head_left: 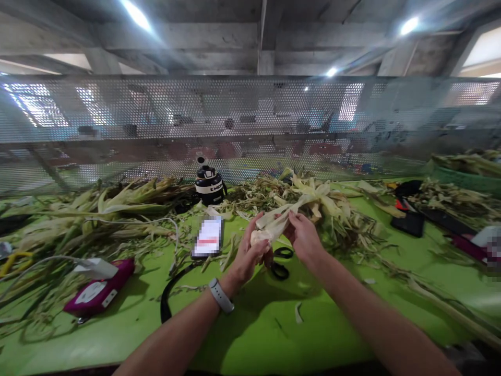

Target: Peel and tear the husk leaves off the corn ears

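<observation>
Both hands meet over the middle of the green table (250, 334). My left hand (250, 250) is closed around the rounded, pale end of a corn husk (276, 222). My right hand (303, 235) pinches the husk's thin leaves between thumb and fingers, further along. Its loose leaves fan out toward the pile behind, and whether a cob sits inside cannot be seen. Black-handled scissors (281, 270) lie on the table just below the hands, their blades hidden. A phone (207, 237) with a lit screen rests left of my left hand.
Heaps of husks (129, 201) lie at left, with another pile (332, 203) behind the hands. A black bottle (210, 186) stands before the perforated metal screen (250, 115). A purple box (99, 290) with a cable sits at left. A black strap (168, 295) lies near my left forearm.
</observation>
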### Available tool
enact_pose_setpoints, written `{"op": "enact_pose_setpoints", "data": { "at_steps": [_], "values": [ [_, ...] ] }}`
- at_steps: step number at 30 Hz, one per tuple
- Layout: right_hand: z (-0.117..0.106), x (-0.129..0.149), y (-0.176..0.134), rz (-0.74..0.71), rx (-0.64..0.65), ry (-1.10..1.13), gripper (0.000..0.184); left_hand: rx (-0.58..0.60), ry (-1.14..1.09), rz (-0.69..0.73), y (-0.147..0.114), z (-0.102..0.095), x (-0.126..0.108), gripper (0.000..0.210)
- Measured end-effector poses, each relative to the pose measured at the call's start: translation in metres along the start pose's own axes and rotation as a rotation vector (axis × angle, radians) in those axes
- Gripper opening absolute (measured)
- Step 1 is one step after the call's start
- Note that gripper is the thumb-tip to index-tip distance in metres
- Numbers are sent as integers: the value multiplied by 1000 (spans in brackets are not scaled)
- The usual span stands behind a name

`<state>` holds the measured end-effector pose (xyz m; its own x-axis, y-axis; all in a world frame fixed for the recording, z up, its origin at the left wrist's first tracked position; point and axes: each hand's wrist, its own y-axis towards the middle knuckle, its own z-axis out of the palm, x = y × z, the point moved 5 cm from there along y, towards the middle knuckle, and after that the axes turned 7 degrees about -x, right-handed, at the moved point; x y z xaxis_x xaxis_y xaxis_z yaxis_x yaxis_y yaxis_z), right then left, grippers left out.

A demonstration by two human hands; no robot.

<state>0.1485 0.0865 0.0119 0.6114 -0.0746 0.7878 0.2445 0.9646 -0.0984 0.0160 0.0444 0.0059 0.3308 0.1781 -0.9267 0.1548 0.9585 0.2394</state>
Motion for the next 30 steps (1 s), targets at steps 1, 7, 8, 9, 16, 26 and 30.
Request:
{"op": "enact_pose_setpoints", "data": {
  "at_steps": [1,7,8,9,16,26,30],
  "values": [
    [-1,-1,0,32,-17,12,19,4,-24,11,0,-1,1,79],
    [8,-4,-6,98,121,-18,20,-33,-47,-38,2,-7,11,82],
    [10,-6,-8,95,160,-46,22,-46,-53,-43,2,-7,10,82],
    [11,-9,-10,87,191,-68,24,-68,-72,-47,3,-7,9,82],
    [11,-19,-16,-23,138,14,31,-348,-300,-138,10,-8,7,65],
    [1,-17,-6,10,-22,31,26,-278,-70,51,6,-4,2,50],
    [3,-12,-8,-49,7,-18,27,-314,-5,102,7,-8,1,50]
  ]
}}
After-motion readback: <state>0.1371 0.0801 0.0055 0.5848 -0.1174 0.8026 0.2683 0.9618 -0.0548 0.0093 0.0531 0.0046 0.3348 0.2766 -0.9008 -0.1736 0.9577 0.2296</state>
